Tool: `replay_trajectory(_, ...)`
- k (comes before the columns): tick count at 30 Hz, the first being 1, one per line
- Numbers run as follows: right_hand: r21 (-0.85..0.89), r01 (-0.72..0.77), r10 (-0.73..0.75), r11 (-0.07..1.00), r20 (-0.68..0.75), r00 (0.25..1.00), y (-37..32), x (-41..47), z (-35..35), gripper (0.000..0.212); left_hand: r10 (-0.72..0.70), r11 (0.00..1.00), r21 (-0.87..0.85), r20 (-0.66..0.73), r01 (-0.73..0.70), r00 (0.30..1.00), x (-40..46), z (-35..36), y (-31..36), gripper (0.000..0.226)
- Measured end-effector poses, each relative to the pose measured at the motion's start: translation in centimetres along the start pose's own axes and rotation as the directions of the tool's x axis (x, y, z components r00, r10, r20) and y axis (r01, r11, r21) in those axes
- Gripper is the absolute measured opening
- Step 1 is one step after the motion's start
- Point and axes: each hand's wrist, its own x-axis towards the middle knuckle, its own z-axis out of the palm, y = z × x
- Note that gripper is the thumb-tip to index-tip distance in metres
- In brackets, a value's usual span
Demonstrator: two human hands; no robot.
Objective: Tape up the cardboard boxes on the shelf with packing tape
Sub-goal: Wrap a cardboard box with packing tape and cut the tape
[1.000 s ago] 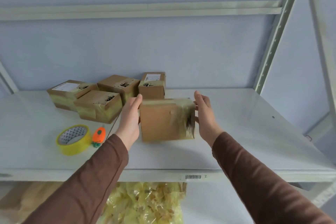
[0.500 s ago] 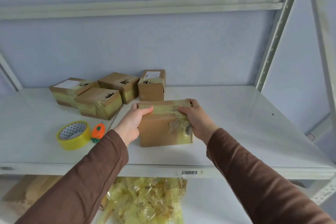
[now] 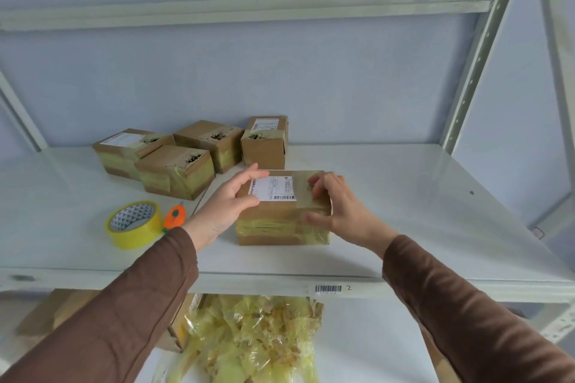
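item: front box [image 3: 281,224], taped; my left hand [image 3: 228,205] and right hand [image 3: 337,208] clasp it; 4 rear boxes [image 3: 193,152] look torn, pending.

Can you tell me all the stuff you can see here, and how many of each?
Near box: 1, brown with yellowish tape and a white label, front middle of the shelf.
Back boxes: 4, brown with yellowish tape, clustered at the back left.
Tape roll: 1, yellow, lying flat left of the near box.
Cutter: 1, orange, beside the tape roll.
Shelf: 1, white, with a barcode sticker on its front edge.
Crumpled tape pile: 1, yellowish, under the shelf.
Left hand: 1, on the near box's left side.
Right hand: 1, fingers curled over its right edge.
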Motion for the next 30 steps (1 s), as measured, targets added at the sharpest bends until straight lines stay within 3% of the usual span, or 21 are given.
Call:
replay_trajectory(1, -0.012, -0.01, 0.01, 1.0, -0.003, 1.0, -0.4, 0.1, -0.1, 0.043, -0.011, 0.996, 0.09, 0.0, 0.011, 1.0, 0.3, -0.1, 0.3, 0.055)
replay_trajectory(3, -0.144, -0.032, 0.039, 0.989, 0.043, 0.998, -1.1, 0.9, -0.1, 0.072, 0.001, 0.937, 0.348, 0.032, -0.012, 0.999, 1.2, 0.2, 1.0, 0.051)
replay_trajectory(4, -0.255, -0.027, 0.05, 0.966, 0.083, 0.995, -1.3, 1.2, 0.1, 0.079, 0.003, 0.865, 0.501, 0.07, -0.037, 0.998, 1.6, 0.6, 1.2, 0.055)
replay_trajectory(6, -0.424, 0.001, 0.049, 0.906, 0.108, 0.993, -1.5, 1.7, 1.1, 0.074, -0.013, 0.699, 0.712, 0.111, -0.071, 0.994, 2.1, 1.5, 1.3, 0.064)
replay_trajectory(8, -0.469, 0.0, 0.048, 0.883, 0.09, 0.995, -1.3, 2.0, 1.8, 0.066, -0.02, 0.643, 0.763, 0.101, -0.064, 0.995, 2.2, 2.0, 0.9, 0.064)
replay_trajectory(10, -0.462, -0.003, 0.056, 0.887, 0.101, 0.993, -1.1, 2.0, 2.1, 0.067, -0.016, 0.667, 0.742, 0.103, -0.066, 0.995, 2.3, 1.9, 0.6, 0.064)
replay_trajectory(12, -0.286, -0.054, 0.095, 0.957, 0.13, 0.987, -1.0, 2.1, 1.6, 0.076, -0.028, 0.793, 0.608, 0.064, -0.017, 0.998, 2.4, 1.4, 0.7, 0.071)
replay_trajectory(13, -0.07, -0.146, 0.154, 0.987, 0.118, 0.981, -1.2, 2.0, 1.2, 0.081, -0.08, 0.903, 0.425, 0.023, 0.062, 0.997, 2.3, 1.0, 0.9, 0.077)
replay_trajectory(14, 0.171, -0.258, 0.247, 0.951, 0.08, 0.966, -1.2, 2.0, 0.7, 0.085, -0.164, 0.97, 0.179, -0.031, 0.167, 0.986, 2.3, 0.5, 1.1, 0.082)
replay_trajectory(15, 0.34, -0.348, 0.355, 0.873, 0.043, 0.934, -0.9, 2.0, 0.4, 0.086, -0.266, 0.964, -0.04, -0.07, 0.264, 0.961, 2.3, 0.2, 0.9, 0.082)
replay_trajectory(17, 0.407, -0.469, 0.502, 0.784, 0.03, 0.864, -0.4, 1.8, -0.2, 0.081, -0.434, 0.875, -0.268, -0.063, 0.404, 0.899, 1.9, -0.3, 0.5, 0.066)
replay_trajectory(20, 0.462, -0.46, 0.493, 0.759, 0.055, 0.868, -1.0, 2.3, -0.6, 0.061, -0.443, 0.828, -0.393, -0.017, 0.401, 0.897, 1.9, -0.8, 0.5, 0.059)
replay_trajectory(23, 0.59, -0.3, 0.463, 0.75, -0.144, 0.875, -2.0, 3.2, -0.3, 0.045, -0.321, 0.817, -0.553, -0.202, 0.163, 0.925, 2.7, -0.8, 1.0, 0.034)
replay_trajectory(25, 0.599, -0.282, 0.492, 0.75, -0.219, 0.843, -2.0, 3.4, 0.7, 0.021, -0.27, 0.85, -0.518, -0.278, 0.092, 0.922, 3.1, -0.6, 0.6, 0.014)
replay_trajectory(26, 0.606, -0.299, 0.521, 0.737, -0.227, 0.823, -1.9, 3.5, 1.2, 0.012, -0.264, 0.866, -0.49, -0.274, 0.102, 0.925, 3.2, -0.5, 0.2, 0.025)
replay_trajectory(28, 0.643, -0.325, 0.56, 0.694, -0.197, 0.805, -1.5, 3.6, 1.9, 0.033, -0.3, 0.853, -0.495, -0.208, 0.165, 0.931, 3.2, -0.3, -0.4, 0.058)
replay_trajectory(30, 0.698, -0.327, 0.58, 0.637, -0.154, 0.8, -1.8, 4.2, 2.4, 0.056, -0.33, 0.837, -0.496, -0.12, 0.232, 0.936, 3.6, -0.6, -0.6, 0.064)
